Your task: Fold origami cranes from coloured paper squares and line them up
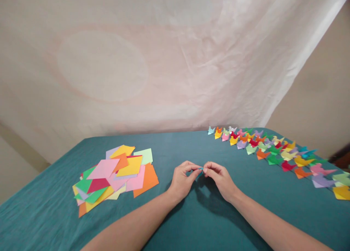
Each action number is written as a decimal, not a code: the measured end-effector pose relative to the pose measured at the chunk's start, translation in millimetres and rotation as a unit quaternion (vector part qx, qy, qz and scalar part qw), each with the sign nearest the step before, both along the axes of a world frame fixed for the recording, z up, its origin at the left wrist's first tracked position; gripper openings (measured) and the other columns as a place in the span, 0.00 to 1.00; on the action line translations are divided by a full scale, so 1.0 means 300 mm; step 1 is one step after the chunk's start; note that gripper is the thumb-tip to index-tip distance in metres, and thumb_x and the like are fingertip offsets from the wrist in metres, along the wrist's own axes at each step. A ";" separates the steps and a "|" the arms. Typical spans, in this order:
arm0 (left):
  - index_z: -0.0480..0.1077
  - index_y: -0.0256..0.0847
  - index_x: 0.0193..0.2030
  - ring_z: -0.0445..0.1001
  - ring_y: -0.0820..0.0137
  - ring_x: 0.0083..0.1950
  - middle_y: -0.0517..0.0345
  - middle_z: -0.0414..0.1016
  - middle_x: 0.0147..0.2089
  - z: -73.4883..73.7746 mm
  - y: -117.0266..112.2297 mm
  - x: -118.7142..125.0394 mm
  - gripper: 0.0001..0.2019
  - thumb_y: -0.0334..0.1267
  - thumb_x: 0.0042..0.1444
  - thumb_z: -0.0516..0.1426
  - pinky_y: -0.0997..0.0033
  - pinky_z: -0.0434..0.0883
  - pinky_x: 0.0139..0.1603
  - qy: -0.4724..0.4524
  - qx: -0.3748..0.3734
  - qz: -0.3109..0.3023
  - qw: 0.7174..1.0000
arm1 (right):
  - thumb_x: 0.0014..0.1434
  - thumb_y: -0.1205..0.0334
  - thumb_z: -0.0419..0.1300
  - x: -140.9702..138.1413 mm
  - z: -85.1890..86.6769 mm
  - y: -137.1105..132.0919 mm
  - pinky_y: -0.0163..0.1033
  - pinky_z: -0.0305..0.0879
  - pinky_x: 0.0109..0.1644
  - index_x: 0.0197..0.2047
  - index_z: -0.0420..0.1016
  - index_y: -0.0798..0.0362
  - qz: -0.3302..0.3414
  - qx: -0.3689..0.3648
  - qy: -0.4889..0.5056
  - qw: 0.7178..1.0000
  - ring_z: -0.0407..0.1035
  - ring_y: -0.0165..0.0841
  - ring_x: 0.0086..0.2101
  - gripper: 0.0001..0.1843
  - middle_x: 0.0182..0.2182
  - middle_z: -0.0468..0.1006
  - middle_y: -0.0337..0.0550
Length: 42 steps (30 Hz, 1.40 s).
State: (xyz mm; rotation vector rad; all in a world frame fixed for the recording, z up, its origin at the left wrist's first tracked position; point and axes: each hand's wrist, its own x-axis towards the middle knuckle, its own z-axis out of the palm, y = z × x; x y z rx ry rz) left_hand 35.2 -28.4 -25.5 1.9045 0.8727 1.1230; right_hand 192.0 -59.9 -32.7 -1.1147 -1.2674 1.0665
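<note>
My left hand (183, 180) and my right hand (218, 178) meet above the middle of the teal table (191, 222). Both pinch a small teal folded paper piece (201, 169) between fingertips; most of it is hidden by the fingers. Both hands are closed, held just above the cloth. A loose pile of coloured paper squares (115, 174) lies to the left of my left hand. Rows of several folded paper cranes (276, 151) in many colours lie to the right, beyond my right hand.
A pale creased sheet (164, 61) hangs behind the table as a backdrop. The table's far edge runs along it. A beige wall (322, 98) shows at the right, with something dark (341, 158) beside the table's right edge.
</note>
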 end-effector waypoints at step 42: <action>0.76 0.38 0.43 0.72 0.68 0.38 0.54 0.76 0.36 -0.017 0.029 -0.007 0.14 0.44 0.57 0.54 0.73 0.67 0.40 -0.021 -0.103 -0.067 0.992 | 0.57 0.64 0.55 -0.004 0.020 -0.016 0.38 0.65 0.35 0.36 0.70 0.50 -0.088 0.236 -0.255 0.933 0.65 0.31 0.28 0.04 0.32 0.69 0.42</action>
